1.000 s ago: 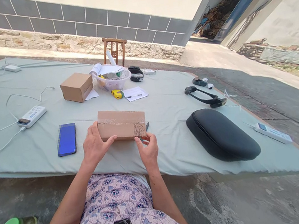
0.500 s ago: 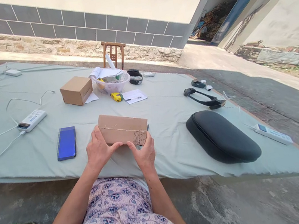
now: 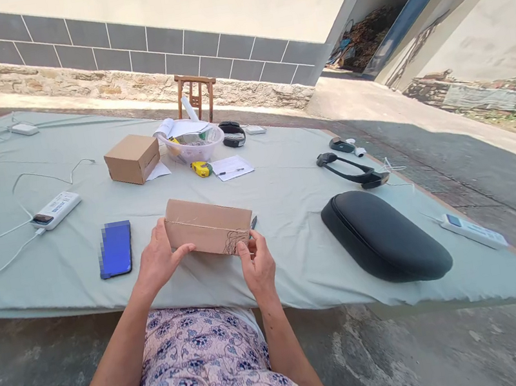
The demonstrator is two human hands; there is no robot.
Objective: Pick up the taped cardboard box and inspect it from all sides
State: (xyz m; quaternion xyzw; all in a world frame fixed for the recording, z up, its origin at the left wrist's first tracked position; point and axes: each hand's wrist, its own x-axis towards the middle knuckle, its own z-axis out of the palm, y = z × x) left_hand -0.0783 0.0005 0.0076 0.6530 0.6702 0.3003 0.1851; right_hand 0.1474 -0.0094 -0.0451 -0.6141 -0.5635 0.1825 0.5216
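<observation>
A brown cardboard piece (image 3: 206,222) with string across it and dark scribbled lines at its lower right corner is held over the table near its front edge. My left hand (image 3: 161,258) grips its left end, thumb along the lower edge. At the right corner my right hand (image 3: 256,262) pinches it between thumb and fingers. Part of a dark pen-like thing (image 3: 253,222) shows just past the right end. A phone with a blue screen (image 3: 115,249) lies to the left of my left hand.
On the cloth-covered table (image 3: 296,246) are a closed cardboard box (image 3: 132,158), a basket (image 3: 195,147), a yellow tape measure (image 3: 201,168), paper (image 3: 233,167), a black case (image 3: 385,236), a black headset (image 3: 352,171) and a white power bank with cables (image 3: 56,210).
The cardboard has shifted slightly left with my left hand. My right hand has moved a little right and down, its thumb now at the right corner instead of the lower edge's middle.
</observation>
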